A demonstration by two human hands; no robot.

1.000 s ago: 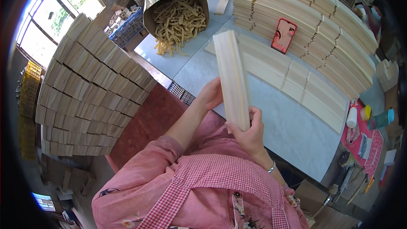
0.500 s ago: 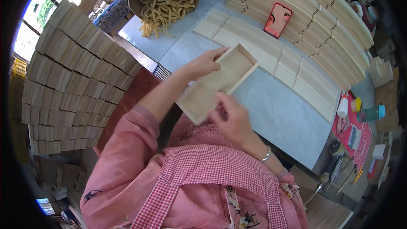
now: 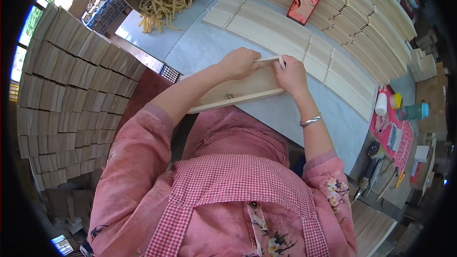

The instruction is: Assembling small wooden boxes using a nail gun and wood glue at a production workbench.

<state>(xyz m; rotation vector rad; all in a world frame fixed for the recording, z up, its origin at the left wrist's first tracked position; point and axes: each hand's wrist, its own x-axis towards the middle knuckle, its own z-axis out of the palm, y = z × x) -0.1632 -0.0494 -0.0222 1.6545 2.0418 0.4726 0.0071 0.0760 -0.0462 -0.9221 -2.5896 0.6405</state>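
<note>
The wooden tray [image 3: 240,91] is lying on the grey table [image 3: 200,47], near its edge. The left hand [image 3: 238,63] and the right hand [image 3: 290,74] are gripping its far rim, fingers clamped. At twelve o'clock, wooden slats [image 3: 271,28] are lying flat.

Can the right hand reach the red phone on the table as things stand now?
Probably yes. The red phone lies on the wooden slats beyond the right hand, with nothing between them. But that hand now has its grip on the shallow wooden box, so it must let go first.
</note>
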